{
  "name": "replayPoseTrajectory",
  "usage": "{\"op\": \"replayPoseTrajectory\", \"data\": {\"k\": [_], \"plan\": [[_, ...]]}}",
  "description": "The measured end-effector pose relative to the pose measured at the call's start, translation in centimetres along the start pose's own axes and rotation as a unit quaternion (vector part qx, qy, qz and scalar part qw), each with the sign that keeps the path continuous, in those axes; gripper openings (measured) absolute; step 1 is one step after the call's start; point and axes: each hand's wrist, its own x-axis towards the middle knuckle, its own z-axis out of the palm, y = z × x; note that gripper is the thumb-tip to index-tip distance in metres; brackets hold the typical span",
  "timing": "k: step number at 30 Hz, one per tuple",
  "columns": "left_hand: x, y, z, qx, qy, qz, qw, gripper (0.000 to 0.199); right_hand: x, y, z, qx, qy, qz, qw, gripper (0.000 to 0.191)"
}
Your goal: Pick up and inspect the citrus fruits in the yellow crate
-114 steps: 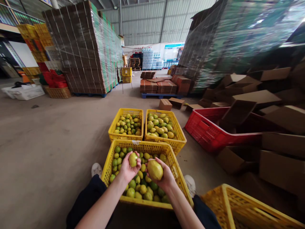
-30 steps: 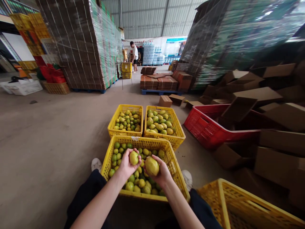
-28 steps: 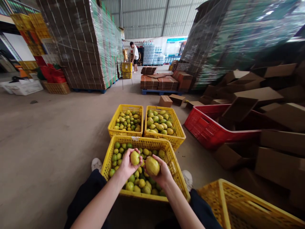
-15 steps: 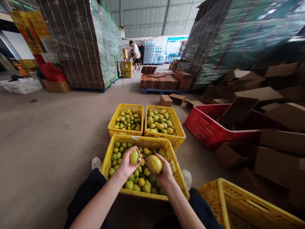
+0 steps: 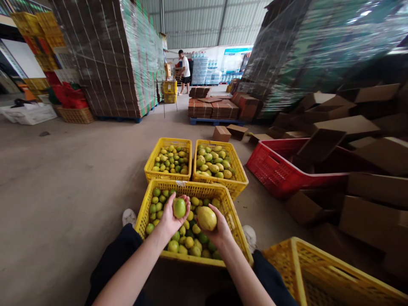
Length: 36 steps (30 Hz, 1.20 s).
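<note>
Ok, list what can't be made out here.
All in the head view:
Underside of the green fruit: hidden by the left hand.
Underside of the yellow fruit: hidden by the right hand.
Lower fruit in the front crate: covered by the top layer.
Bottom-right crate: partly cut off by picture edges.
Wording on the blue sign: too small.

Left hand [image 5: 172, 214] and right hand [image 5: 219, 229] were cupped near each other.
The left palm faced up, fingers [image 5: 186, 208] curled; the right thumb lay uppermost. Bare forearms [image 5: 137, 259] stretched forward, converging.
</note>
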Motion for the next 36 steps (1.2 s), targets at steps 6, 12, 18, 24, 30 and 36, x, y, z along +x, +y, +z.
{"op": "replayPoseTrajectory", "data": {"k": [6,12,18,24,30,36], "plan": [[-0.23,-0.13,0.36,0.029,0.051,0.051,0.997,0.01,0.46,0.21,-0.23,0.015,-0.029,0.003,0.999,0.009],[0.1,0.01,-0.25,0.051,0.012,-0.019,0.998,0.01,0.32,0.18,-0.18,-0.003,-0.048,-0.001,0.999,0.007],[0.36,-0.03,-0.52,0.048,0.004,-0.028,0.998,0.01,0.22,0.05,-0.16,0.007,-0.045,0.023,0.999,0.007],[-0.05,0.23,-0.41,-0.004,-0.024,-0.046,0.999,0.014,0.08,0.04,-0.1,0.002,-0.04,0.027,0.999,0.007],[-0.38,0.2,0.15,0.048,0.027,-0.015,0.998,0.012,0.25,0.01,-0.31,0.007,-0.047,0.03,0.998,0.009],[-0.29,0.18,0.25,0.056,0.075,-0.024,0.995,0.013,0.1,-0.33,-0.12,-0.002,-0.043,0.044,0.998,0.017]]}}
